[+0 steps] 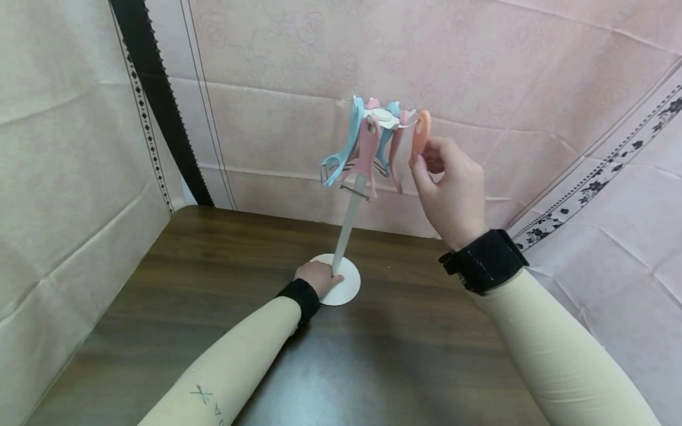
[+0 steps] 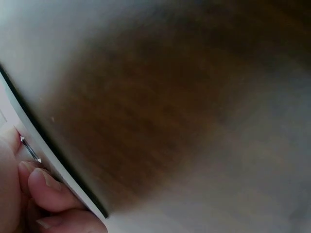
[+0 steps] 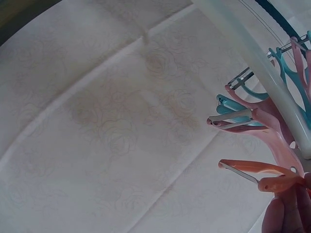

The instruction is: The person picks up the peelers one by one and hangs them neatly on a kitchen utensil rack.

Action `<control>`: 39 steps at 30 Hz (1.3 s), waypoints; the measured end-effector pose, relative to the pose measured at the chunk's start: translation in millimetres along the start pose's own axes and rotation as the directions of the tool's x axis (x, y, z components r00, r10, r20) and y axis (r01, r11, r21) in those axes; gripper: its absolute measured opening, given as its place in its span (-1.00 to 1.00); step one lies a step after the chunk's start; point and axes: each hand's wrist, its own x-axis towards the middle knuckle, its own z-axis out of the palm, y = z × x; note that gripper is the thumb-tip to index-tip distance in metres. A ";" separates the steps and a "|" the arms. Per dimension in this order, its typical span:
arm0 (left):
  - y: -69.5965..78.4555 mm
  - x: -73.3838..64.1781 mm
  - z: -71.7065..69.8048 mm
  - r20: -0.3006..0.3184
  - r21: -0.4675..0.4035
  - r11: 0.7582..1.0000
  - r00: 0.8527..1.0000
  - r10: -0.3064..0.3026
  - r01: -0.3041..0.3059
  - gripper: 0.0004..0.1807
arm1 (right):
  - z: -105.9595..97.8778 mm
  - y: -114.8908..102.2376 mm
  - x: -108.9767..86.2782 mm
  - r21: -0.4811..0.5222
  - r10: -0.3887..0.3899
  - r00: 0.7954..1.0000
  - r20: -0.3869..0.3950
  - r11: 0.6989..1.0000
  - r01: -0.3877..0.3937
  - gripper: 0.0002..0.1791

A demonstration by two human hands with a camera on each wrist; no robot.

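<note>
A white stand (image 1: 348,222) with a round base (image 1: 348,287) is on the table, tilted in the head view. Low on its pole, my left hand (image 1: 317,278) grips it right at the base; curled fingers (image 2: 51,189) show at the left of the left wrist view. Peelers hang from hooks round the white top (image 1: 385,118), among them a blue peeler (image 1: 348,139) and a pink peeler (image 1: 367,145). My right hand (image 1: 453,183) pinches an orange peeler (image 1: 421,135), its holed end up by a hook on the right side. Its blade shows in the right wrist view.
The brown wooden table (image 1: 213,284) runs up to a pale patterned cloth (image 1: 277,136) behind the stand. Similar cloth hangs at both sides. A black strip (image 1: 165,100) slants down to the table's back left corner.
</note>
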 end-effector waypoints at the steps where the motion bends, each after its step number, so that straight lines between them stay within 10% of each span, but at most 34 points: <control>1: 0.0 0.0 0.0 0.002 0.000 1.000 1.000 0.000 0.000 -0.55 | 0.3 -0.1 0.1 -0.001 0.003 1.000 0.001 1.000 -0.003 -0.77; 39: 3.3 -2.6 -3.5 0.008 -0.011 1.000 1.000 -0.010 0.010 -0.56 | 7.3 -6.7 1.6 -0.079 0.001 0.997 0.076 0.997 0.005 -0.86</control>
